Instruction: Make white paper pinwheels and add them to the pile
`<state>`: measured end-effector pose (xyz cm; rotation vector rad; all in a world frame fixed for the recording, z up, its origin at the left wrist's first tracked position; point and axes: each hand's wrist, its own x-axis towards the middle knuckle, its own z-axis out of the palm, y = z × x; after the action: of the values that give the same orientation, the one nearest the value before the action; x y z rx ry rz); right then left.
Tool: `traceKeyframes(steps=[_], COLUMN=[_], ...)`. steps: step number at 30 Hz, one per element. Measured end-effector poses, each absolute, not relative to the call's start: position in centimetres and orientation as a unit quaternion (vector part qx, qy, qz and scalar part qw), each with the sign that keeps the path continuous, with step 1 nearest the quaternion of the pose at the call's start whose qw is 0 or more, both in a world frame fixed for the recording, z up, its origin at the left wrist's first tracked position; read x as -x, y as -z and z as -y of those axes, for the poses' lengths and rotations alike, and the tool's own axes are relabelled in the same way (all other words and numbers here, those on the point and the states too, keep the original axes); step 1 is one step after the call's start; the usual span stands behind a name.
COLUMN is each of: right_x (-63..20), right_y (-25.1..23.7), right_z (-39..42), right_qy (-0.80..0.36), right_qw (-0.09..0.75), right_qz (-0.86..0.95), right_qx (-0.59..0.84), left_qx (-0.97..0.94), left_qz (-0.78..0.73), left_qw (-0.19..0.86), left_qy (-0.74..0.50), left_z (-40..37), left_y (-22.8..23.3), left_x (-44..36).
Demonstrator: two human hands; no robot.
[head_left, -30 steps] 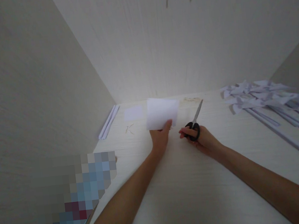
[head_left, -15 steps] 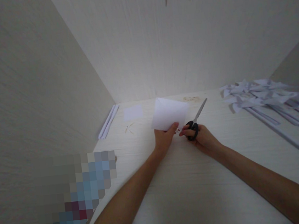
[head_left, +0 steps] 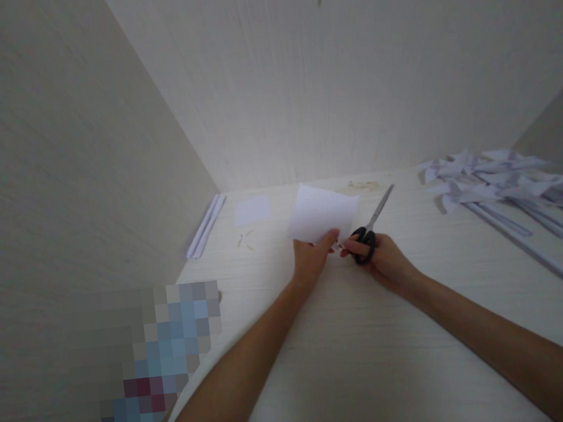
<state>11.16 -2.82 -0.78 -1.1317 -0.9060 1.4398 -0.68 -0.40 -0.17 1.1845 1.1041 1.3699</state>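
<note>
Left hand [head_left: 311, 258], ours, grips the near edge of a white sheet of paper [head_left: 322, 212] between thumb and fingers, so that the sheet stands up off the desk [head_left: 356, 344] and leans away from us, its near edge a little left of the scissors. Right hand [head_left: 385, 264] is closed through the black handles of the scissors [head_left: 371, 225]; the blades read as closed or nearly so and point up and to the right, away from the paper. Fingertips of our two hands sit just beside each other, almost touching, near the lower right corner of the sheet. Both forearms run in from the bottom edge of the view over the pale wood-grain desk. At lower left we note a blurred-out block whose content we cannot tell. Farther out on the left, a bundle of folded white paper strips [head_left: 205, 227] lies along the foot of the left wall panel. Just right of it a small flat square of paper [head_left: 252, 210] rests on the desk, with a few thin tan scraps [head_left: 244, 240] in front of it. More faint tan bits [head_left: 363, 184] lie near the back wall, beyond the scissor tips. At far right we log a heap of white paper pinwheels on long sticks [head_left: 504, 181], well apart from both hands. Two small objects hang on the back wall at the very top; too cropped to identify.
</note>
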Motion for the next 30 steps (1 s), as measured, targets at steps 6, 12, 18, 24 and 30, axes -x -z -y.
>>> traceKeyframes(steps=[6, 12, 18, 24, 30], right_x=[-12.1, -14.3, -14.5, -14.6, -13.7], right_y=[1.6, 1.7, 0.3, 0.8, 1.3], right_z=[2.1, 0.9, 1.5, 1.3, 0.9], right_qy=[-0.552, -0.528, -0.545, -0.527, -0.500], right_qw=[0.520, 0.482, 0.362, 0.431, 0.624], right_qz=[0.437, 0.519, 0.603, 0.569, 0.378], right_qx=[0.484, 0.468, 0.456, 0.461, 0.467], left_qx=[-0.376, -0.370, -0.397, -0.468, -0.334], left_qz=[-0.325, -0.335, -0.402, -0.388, -0.396], left_qw=[0.663, 0.703, 0.689, 0.652, 0.609], left_qy=[-0.560, -0.506, -0.454, -0.453, -0.600], left_z=[-0.6, -1.8, -1.6, -1.8, -1.2], left_y=[0.0, -1.1, -0.6, 0.4, 0.4], left_x=[1.9, 4.5, 4.6, 4.6, 2.7])
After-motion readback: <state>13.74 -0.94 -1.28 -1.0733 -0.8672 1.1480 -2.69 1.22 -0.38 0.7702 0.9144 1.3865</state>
